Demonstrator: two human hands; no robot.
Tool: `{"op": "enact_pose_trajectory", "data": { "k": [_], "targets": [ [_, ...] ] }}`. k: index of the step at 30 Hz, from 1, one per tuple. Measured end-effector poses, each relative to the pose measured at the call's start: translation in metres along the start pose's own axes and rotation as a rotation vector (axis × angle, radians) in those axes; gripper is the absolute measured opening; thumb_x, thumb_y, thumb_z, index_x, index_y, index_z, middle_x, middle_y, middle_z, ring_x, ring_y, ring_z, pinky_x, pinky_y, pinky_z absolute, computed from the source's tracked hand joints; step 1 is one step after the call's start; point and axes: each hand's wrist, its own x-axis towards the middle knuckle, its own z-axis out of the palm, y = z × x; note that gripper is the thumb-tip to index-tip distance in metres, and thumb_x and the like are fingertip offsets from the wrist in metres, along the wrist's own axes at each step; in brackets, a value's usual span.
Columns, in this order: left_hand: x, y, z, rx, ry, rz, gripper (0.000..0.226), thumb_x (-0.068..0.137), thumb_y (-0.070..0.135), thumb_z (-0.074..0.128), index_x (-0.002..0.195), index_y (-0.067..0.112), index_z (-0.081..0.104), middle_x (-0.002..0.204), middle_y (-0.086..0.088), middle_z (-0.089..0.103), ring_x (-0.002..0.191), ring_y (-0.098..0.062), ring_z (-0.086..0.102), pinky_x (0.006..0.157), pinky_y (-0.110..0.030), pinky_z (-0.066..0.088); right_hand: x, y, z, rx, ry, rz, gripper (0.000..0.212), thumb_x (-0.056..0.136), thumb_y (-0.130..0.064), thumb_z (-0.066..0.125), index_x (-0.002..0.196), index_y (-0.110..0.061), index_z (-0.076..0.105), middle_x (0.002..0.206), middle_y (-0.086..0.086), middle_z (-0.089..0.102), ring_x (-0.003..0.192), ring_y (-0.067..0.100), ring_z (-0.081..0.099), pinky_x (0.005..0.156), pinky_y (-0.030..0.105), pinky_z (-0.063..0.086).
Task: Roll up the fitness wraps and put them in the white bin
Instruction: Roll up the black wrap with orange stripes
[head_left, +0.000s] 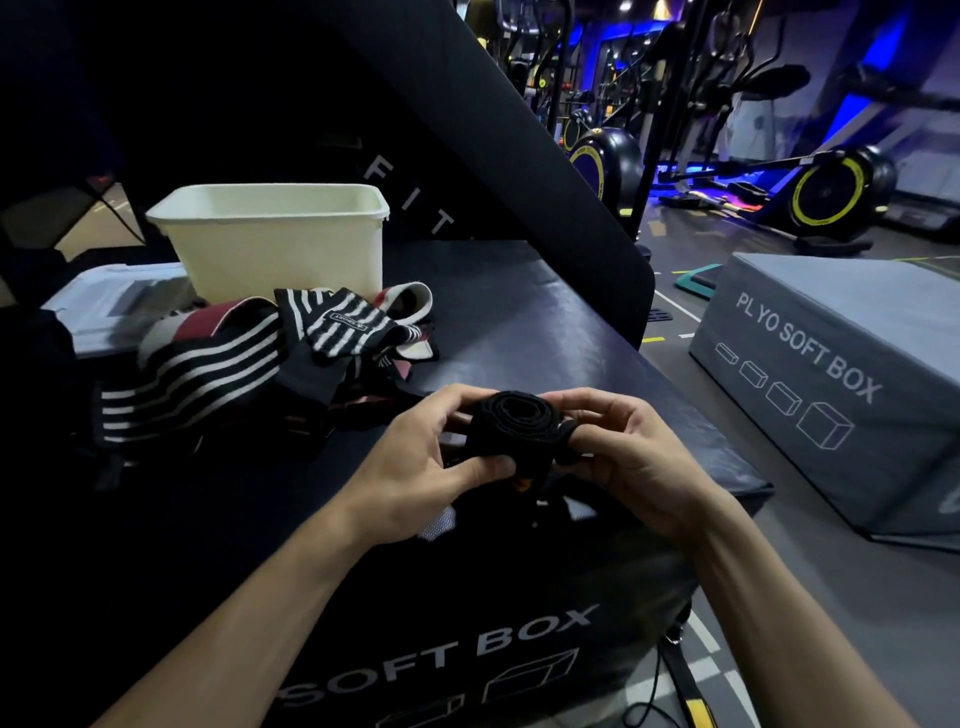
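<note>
Both the left hand (415, 457) and the right hand (623, 447) pinch a nearly rolled black wrap (511, 423) above the soft box (545, 322), so next it probably needs tucking, then carrying to the white bin (270, 234).

A black soft box (519, 322) carries the things. On its top stands a white bin (275, 244) at the back, with a heap of striped wraps (249, 348) lying just in front of it.
</note>
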Motion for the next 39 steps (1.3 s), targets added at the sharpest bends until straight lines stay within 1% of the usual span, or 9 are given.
{"op": "enact_pose_trajectory", "data": {
  "k": [6, 10, 16, 22, 27, 31, 33, 36, 39],
  "targets": [
    [0.001, -0.001, 0.001, 0.021, 0.182, -0.026, 0.050, 0.061, 0.039, 0.094, 0.107, 0.034, 0.073, 0.099, 0.006, 0.073, 0.087, -0.006, 0.070, 0.077, -0.016, 0.051, 0.005, 0.003, 0.003, -0.040, 0.032, -0.053, 0.039, 0.079, 0.000, 0.060, 0.114, -0.008, 0.076, 0.120, 0.044, 0.058, 0.100, 0.036, 0.058, 0.094, 0.053, 0.044],
    [-0.001, 0.001, 0.007, 0.020, 0.226, -0.090, 0.050, 0.059, 0.030, 0.100, 0.099, 0.032, 0.070, 0.085, 0.005, 0.071, 0.072, -0.002, 0.065, 0.068, -0.017, 0.051, 0.007, 0.005, 0.006, -0.122, 0.096, -0.127, 0.034, 0.081, 0.004, 0.060, 0.108, -0.007, 0.077, 0.106, 0.030, 0.072, 0.095, 0.029, 0.068, 0.088, 0.039, 0.054],
    [0.000, 0.004, 0.011, 0.123, 0.169, -0.059, 0.059, 0.063, 0.046, 0.093, 0.113, 0.035, 0.063, 0.111, 0.013, 0.064, 0.103, -0.001, 0.063, 0.085, -0.016, 0.050, 0.012, 0.006, 0.008, -0.114, 0.088, -0.129, 0.025, 0.083, 0.000, 0.064, 0.099, -0.011, 0.080, 0.102, 0.023, 0.076, 0.094, 0.028, 0.071, 0.085, 0.040, 0.057],
    [0.006, 0.012, 0.012, 0.139, 0.117, -0.064, 0.062, 0.064, 0.034, 0.095, 0.118, 0.032, 0.063, 0.107, 0.015, 0.072, 0.104, 0.000, 0.067, 0.095, -0.026, 0.053, 0.017, 0.002, 0.007, -0.168, 0.138, -0.151, 0.012, 0.081, -0.009, 0.075, 0.094, -0.010, 0.078, 0.090, 0.017, 0.075, 0.083, 0.021, 0.069, 0.074, 0.029, 0.057],
    [0.010, 0.017, 0.008, 0.158, 0.069, -0.082, 0.048, 0.063, 0.037, 0.087, 0.105, 0.029, 0.066, 0.097, 0.012, 0.074, 0.092, -0.007, 0.071, 0.090, -0.037, 0.056, 0.027, -0.010, -0.004, -0.315, 0.389, -0.093, 0.015, 0.081, -0.023, 0.084, 0.079, -0.012, 0.075, 0.055, 0.000, 0.049, 0.051, 0.013, 0.035, 0.049, 0.024, 0.027],
    [0.012, 0.018, -0.002, 0.146, 0.046, -0.081, 0.046, 0.066, 0.035, 0.088, 0.107, 0.029, 0.068, 0.098, 0.012, 0.074, 0.093, -0.005, 0.071, 0.092, -0.032, 0.055, 0.029, -0.015, -0.001, -0.100, 0.371, 0.079, 0.025, 0.093, -0.023, 0.071, 0.103, -0.001, 0.074, 0.052, -0.005, 0.025, 0.043, 0.009, 0.017, 0.041, 0.019, 0.015],
    [0.013, 0.017, -0.001, 0.165, 0.067, -0.070, 0.048, 0.065, 0.039, 0.087, 0.107, 0.029, 0.067, 0.099, 0.012, 0.074, 0.094, -0.005, 0.071, 0.091, -0.032, 0.055, 0.031, -0.015, 0.006, -0.010, 0.349, 0.153, 0.024, 0.096, -0.024, 0.066, 0.109, -0.005, 0.073, 0.054, -0.006, 0.030, 0.039, 0.006, 0.025, 0.037, 0.018, 0.020],
    [0.013, 0.015, 0.005, 0.226, 0.111, -0.058, 0.050, 0.063, 0.047, 0.083, 0.107, 0.031, 0.066, 0.099, 0.015, 0.072, 0.094, -0.003, 0.069, 0.089, -0.033, 0.055, 0.030, -0.016, 0.013, 0.092, 0.310, 0.226, 0.019, 0.095, -0.019, 0.067, 0.110, -0.009, 0.072, 0.063, -0.001, 0.064, 0.047, 0.006, 0.060, 0.041, 0.016, 0.045],
    [0.012, 0.014, 0.008, 0.282, 0.155, -0.051, 0.049, 0.063, 0.048, 0.082, 0.107, 0.032, 0.066, 0.099, 0.017, 0.070, 0.095, -0.001, 0.067, 0.088, -0.031, 0.053, 0.031, -0.015, 0.016, 0.129, 0.359, 0.174, 0.017, 0.092, -0.013, 0.070, 0.109, -0.011, 0.072, 0.075, 0.002, 0.073, 0.054, 0.006, 0.065, 0.043, 0.014, 0.043]
  ]
}}
